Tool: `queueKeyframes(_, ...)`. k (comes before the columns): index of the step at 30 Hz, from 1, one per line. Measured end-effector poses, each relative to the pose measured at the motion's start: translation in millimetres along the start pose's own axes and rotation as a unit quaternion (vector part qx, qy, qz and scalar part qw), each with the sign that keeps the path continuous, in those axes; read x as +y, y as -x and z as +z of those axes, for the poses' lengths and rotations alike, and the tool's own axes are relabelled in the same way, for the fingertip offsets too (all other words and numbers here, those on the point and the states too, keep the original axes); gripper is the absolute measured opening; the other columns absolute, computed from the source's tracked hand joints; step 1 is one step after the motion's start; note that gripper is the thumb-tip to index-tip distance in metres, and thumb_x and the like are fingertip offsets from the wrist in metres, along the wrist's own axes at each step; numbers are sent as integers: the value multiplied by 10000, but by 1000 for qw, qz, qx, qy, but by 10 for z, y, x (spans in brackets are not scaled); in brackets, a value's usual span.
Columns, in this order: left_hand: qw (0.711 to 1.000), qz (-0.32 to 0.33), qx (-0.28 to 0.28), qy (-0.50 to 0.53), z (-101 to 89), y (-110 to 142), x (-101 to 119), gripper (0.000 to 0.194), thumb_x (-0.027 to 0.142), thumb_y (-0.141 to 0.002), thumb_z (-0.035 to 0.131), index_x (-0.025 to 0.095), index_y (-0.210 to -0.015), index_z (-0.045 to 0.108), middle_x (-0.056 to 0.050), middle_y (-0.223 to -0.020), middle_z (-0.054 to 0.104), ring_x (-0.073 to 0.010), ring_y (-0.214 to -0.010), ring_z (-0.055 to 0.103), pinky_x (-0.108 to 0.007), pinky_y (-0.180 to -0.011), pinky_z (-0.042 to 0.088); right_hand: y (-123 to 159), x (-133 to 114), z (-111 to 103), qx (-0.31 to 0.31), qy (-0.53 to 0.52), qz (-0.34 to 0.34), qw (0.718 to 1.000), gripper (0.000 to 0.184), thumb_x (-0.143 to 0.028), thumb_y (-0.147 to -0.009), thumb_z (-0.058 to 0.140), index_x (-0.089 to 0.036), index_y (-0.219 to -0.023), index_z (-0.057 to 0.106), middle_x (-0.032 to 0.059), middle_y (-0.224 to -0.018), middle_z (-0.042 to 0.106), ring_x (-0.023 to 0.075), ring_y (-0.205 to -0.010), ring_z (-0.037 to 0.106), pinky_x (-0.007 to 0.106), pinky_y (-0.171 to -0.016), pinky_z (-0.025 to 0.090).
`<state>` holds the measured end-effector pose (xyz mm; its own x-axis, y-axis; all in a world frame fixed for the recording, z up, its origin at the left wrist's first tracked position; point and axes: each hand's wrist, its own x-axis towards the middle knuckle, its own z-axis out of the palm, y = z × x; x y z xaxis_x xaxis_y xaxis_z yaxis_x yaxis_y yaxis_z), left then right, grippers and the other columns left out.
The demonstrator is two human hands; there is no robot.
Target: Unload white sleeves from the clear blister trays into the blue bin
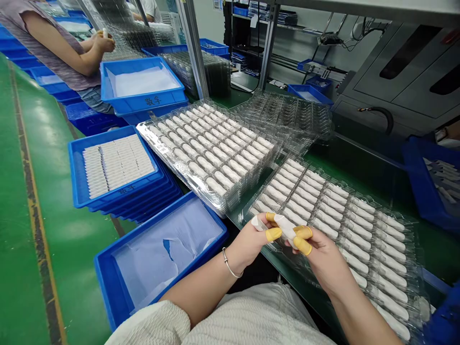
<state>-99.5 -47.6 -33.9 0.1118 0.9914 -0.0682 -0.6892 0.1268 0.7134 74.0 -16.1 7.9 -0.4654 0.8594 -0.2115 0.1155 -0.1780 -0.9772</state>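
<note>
- Though probably light, stiff and slightly slippery, pinch white casing (286, 231) gently by long edges.
- Clamped between left hand (248, 244) and right hand (323, 251), toward nine o'clock from centre of blister tray (415, 273).
- Tucked against left palm: second casing (257, 223).

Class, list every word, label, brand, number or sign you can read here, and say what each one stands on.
"?孚": front wall of the paper-lined blue bin at upper left; first character unclear.
"?孚": front wall of the top blue bin in the left stack, holding white pieces; first character again unclear.
Wall notice: too small to read.
Paper hanging at the shelf: no readable text.
</note>
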Motion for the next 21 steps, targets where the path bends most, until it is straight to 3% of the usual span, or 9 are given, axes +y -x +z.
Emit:
queueKeyframes(5, 1000, -19, 15, 0, 15, -7, -3, 319, 371, -631, 865, 140, -740, 673, -11, -664, 626, -113, -609, 534, -248, -601, 397, -12, 58, 58, 4, -127, 117, 985, 381, -550, -771, 752, -176, -788, 677, 48, -737, 668, 143, -653, 602, 233, -570, 462)
queueKeyframes(13, 996, -44, 75, 26, 8, 0, -4, 347, 393, -628, 859, 135, -659, 630, 15, -577, 547, -83, -563, 458, -236, -587, 330, -66, 66, -57, 60, -67, 78, 993, 417, -593, -776, 721, -179, -821, 701, 39, -733, 655, 136, -645, 563, 251, -594, 489)
queueKeyframes(18, 993, -29, 109, 24, 17, 14, -15, 327, 372, -632, 859, 138, -679, 636, 24, -587, 542, -82, -569, 450, -241, -594, 330, -29, 41, -66, 73, 115, 18, 991, 353, -517, -807, 692, -207, -973, 730, 76, -911, 699, 195, -765, 616, 330, -705, 534)
queueKeyframes(21, 991, -11, 134, -5, 15, 28, -18, 329, 360, -611, 873, 141, -705, 646, 13, -650, 587, -94, -614, 488, -246, -625, 364, -13, -10, 41, 49, 277, -48, 958, 256, -376, -821, 670, -234, -1028, 723, 64, -972, 692, 200, -805, 608, 338, -751, 525)
